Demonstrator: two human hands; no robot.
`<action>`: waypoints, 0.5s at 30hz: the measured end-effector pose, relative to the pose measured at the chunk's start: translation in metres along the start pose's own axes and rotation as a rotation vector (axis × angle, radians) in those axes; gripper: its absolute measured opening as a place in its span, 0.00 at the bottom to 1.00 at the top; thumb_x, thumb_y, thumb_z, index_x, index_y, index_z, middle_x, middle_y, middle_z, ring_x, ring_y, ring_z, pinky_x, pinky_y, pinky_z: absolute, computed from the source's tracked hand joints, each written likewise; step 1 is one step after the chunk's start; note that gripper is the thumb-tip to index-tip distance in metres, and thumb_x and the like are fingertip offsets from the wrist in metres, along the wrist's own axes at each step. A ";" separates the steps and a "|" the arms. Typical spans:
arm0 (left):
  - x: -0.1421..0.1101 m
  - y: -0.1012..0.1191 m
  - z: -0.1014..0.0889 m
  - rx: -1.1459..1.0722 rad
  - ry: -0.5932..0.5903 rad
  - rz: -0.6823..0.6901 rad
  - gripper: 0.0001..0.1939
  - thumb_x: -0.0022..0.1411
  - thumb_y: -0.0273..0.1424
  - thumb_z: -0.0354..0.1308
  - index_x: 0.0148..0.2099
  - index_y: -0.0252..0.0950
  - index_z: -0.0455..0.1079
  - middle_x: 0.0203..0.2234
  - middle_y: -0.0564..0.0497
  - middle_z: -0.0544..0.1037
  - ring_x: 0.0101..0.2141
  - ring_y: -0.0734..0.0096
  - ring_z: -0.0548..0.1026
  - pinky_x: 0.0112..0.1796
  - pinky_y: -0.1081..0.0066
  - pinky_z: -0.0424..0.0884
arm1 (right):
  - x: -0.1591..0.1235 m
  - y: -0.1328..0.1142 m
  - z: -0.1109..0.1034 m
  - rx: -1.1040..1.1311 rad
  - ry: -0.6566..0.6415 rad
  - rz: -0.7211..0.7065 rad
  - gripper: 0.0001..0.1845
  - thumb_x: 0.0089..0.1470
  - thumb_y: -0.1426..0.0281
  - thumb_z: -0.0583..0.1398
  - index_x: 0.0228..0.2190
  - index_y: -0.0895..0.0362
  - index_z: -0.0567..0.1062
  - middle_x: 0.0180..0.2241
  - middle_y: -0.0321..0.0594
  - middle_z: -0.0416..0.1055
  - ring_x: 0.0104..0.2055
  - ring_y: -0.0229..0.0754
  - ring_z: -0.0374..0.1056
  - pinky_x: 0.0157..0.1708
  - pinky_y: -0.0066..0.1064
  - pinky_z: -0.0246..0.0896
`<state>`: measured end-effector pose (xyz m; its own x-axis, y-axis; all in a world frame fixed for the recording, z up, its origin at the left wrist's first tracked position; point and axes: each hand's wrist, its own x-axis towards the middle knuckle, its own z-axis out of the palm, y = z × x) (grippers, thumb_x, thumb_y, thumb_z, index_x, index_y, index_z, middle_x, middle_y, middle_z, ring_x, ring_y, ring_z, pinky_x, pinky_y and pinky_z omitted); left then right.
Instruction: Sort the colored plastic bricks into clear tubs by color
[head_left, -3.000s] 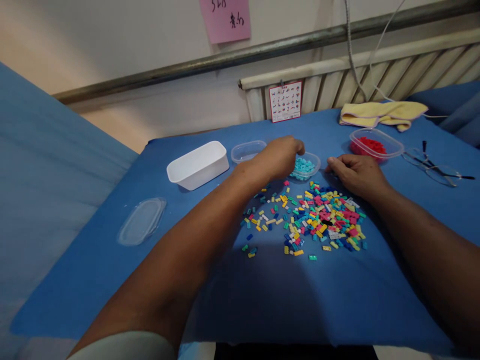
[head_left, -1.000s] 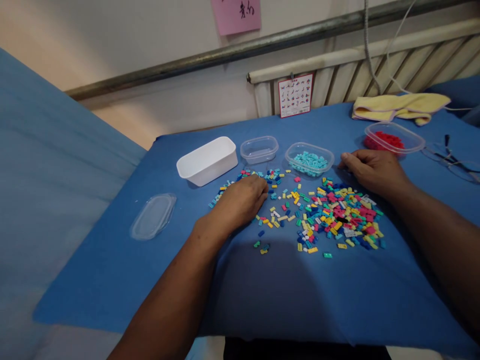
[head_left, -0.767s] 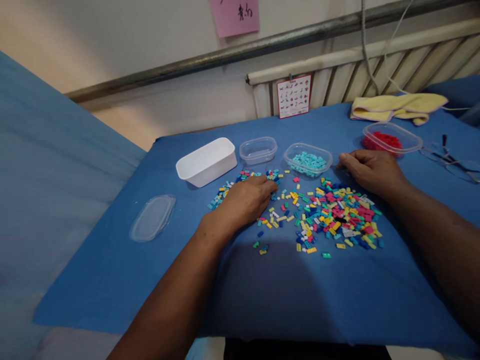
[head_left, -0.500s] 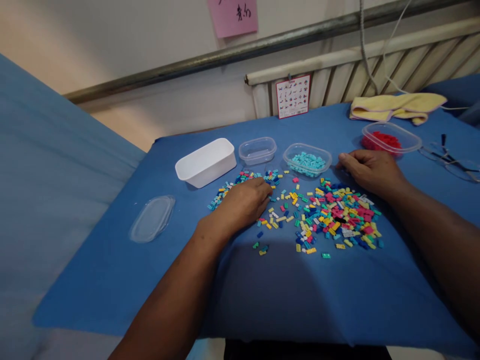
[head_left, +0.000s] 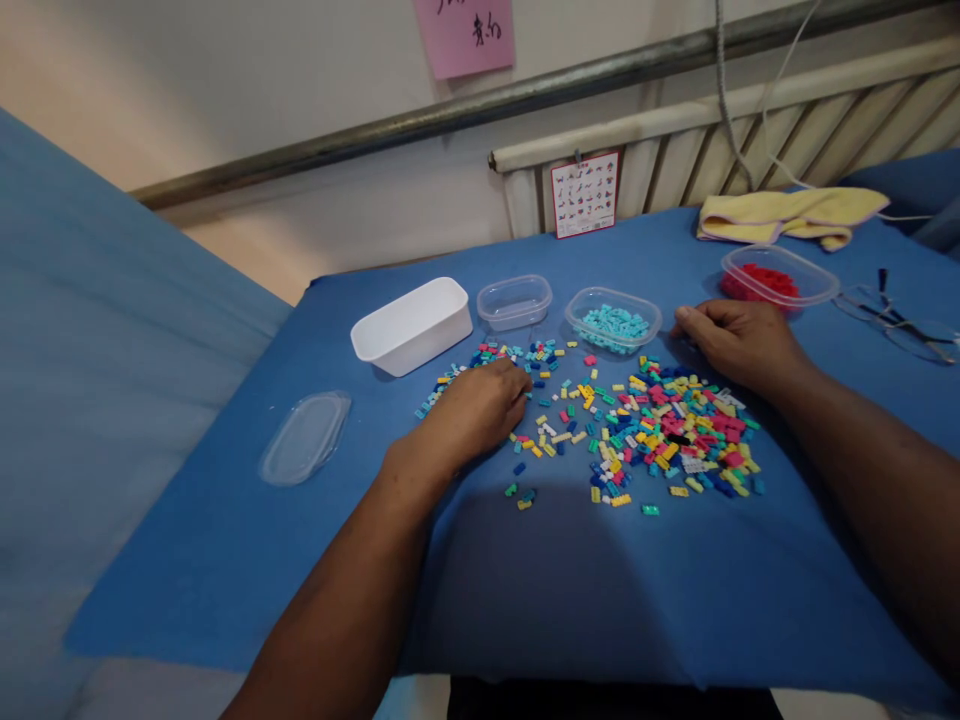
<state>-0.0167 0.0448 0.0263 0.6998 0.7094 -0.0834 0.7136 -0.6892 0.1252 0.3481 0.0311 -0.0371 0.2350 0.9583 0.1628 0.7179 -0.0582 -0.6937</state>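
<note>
The toy bricks (head_left: pixel 679 425) are small and have many colours: yellow, pink, white, green, dark blue and light blue. They lie loose on the counter (head_left: pixel 195 560), in a dense heap at the right and in a thinner spread at the left, which the left hand (head_left: pixel 480 405) partly covers. Just behind the bricks stands a clear plastic tub (head_left: pixel 654 322), upright and open at the top; inside, light blue bricks (head_left: pixel 613 326) lie in a loose layer
</note>
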 end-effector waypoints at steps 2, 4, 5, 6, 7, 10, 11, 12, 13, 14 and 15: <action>-0.001 0.000 -0.004 -0.081 0.043 -0.019 0.12 0.72 0.25 0.56 0.51 0.37 0.80 0.46 0.45 0.84 0.45 0.60 0.81 0.48 0.63 0.76 | 0.001 0.002 0.001 0.000 0.006 -0.014 0.28 0.67 0.49 0.59 0.36 0.59 0.86 0.24 0.40 0.76 0.28 0.41 0.67 0.30 0.34 0.55; 0.002 0.002 -0.011 -0.172 0.100 -0.038 0.13 0.71 0.26 0.58 0.52 0.39 0.80 0.46 0.47 0.85 0.44 0.62 0.81 0.48 0.64 0.76 | 0.003 0.004 0.003 -0.005 0.006 -0.022 0.28 0.67 0.49 0.59 0.35 0.59 0.86 0.25 0.40 0.78 0.29 0.42 0.68 0.30 0.34 0.56; 0.005 0.004 -0.015 -0.205 0.128 -0.044 0.12 0.70 0.26 0.59 0.52 0.40 0.81 0.45 0.48 0.85 0.43 0.63 0.81 0.48 0.64 0.76 | 0.003 0.004 0.003 -0.005 0.005 -0.023 0.28 0.67 0.49 0.59 0.35 0.58 0.86 0.25 0.40 0.78 0.29 0.42 0.69 0.30 0.34 0.57; 0.010 0.006 -0.020 -0.227 0.152 -0.045 0.12 0.70 0.26 0.59 0.51 0.40 0.81 0.45 0.48 0.85 0.43 0.63 0.81 0.48 0.63 0.76 | 0.004 0.005 0.004 -0.003 0.003 -0.023 0.27 0.67 0.48 0.59 0.35 0.58 0.86 0.25 0.40 0.77 0.28 0.42 0.69 0.30 0.34 0.57; 0.016 0.009 -0.024 -0.237 0.170 -0.040 0.13 0.69 0.26 0.60 0.51 0.39 0.82 0.44 0.48 0.86 0.42 0.63 0.81 0.48 0.63 0.76 | 0.004 0.005 0.004 -0.001 0.004 -0.025 0.27 0.67 0.48 0.59 0.34 0.57 0.86 0.24 0.39 0.76 0.28 0.42 0.68 0.30 0.35 0.56; 0.047 0.020 -0.036 -0.243 0.214 -0.018 0.13 0.68 0.24 0.59 0.50 0.38 0.82 0.42 0.49 0.86 0.40 0.64 0.81 0.47 0.64 0.76 | 0.004 0.003 0.004 0.004 0.012 -0.032 0.26 0.66 0.48 0.59 0.33 0.55 0.86 0.22 0.38 0.74 0.26 0.43 0.67 0.28 0.35 0.55; 0.060 0.024 -0.038 -0.244 0.229 -0.012 0.13 0.68 0.24 0.59 0.50 0.38 0.82 0.42 0.49 0.86 0.40 0.65 0.81 0.47 0.64 0.75 | 0.004 0.002 0.004 0.005 0.012 -0.032 0.26 0.66 0.49 0.59 0.33 0.55 0.86 0.22 0.38 0.74 0.26 0.43 0.67 0.28 0.36 0.55; 0.072 0.029 -0.040 -0.242 0.246 -0.003 0.13 0.69 0.24 0.59 0.50 0.38 0.82 0.42 0.48 0.86 0.41 0.64 0.82 0.47 0.64 0.75 | 0.004 0.002 0.004 0.006 0.011 -0.032 0.26 0.66 0.49 0.59 0.32 0.55 0.86 0.21 0.37 0.73 0.26 0.43 0.67 0.28 0.36 0.55; 0.083 0.033 -0.041 -0.236 0.260 0.013 0.13 0.69 0.24 0.59 0.50 0.37 0.82 0.43 0.48 0.87 0.42 0.64 0.82 0.48 0.64 0.75 | 0.004 0.001 0.003 0.009 0.010 -0.031 0.25 0.66 0.49 0.59 0.32 0.54 0.85 0.21 0.37 0.73 0.26 0.43 0.67 0.28 0.36 0.55; 0.093 0.037 -0.041 -0.229 0.269 0.033 0.15 0.70 0.24 0.58 0.53 0.37 0.82 0.45 0.47 0.87 0.43 0.63 0.82 0.48 0.64 0.74 | 0.004 0.000 0.003 0.013 0.010 -0.030 0.25 0.65 0.50 0.59 0.32 0.54 0.85 0.21 0.37 0.73 0.25 0.43 0.67 0.28 0.36 0.55; 0.099 0.040 -0.041 -0.221 0.272 0.051 0.16 0.71 0.24 0.58 0.55 0.37 0.81 0.47 0.46 0.86 0.44 0.63 0.82 0.49 0.64 0.74 | 0.004 0.000 0.003 0.018 0.009 -0.027 0.25 0.65 0.50 0.59 0.32 0.54 0.85 0.21 0.37 0.72 0.25 0.43 0.66 0.28 0.36 0.55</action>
<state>0.0800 0.0940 0.0638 0.6788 0.7089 0.1915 0.6334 -0.6972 0.3358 0.3471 0.0354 -0.0383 0.2218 0.9568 0.1879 0.7118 -0.0272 -0.7018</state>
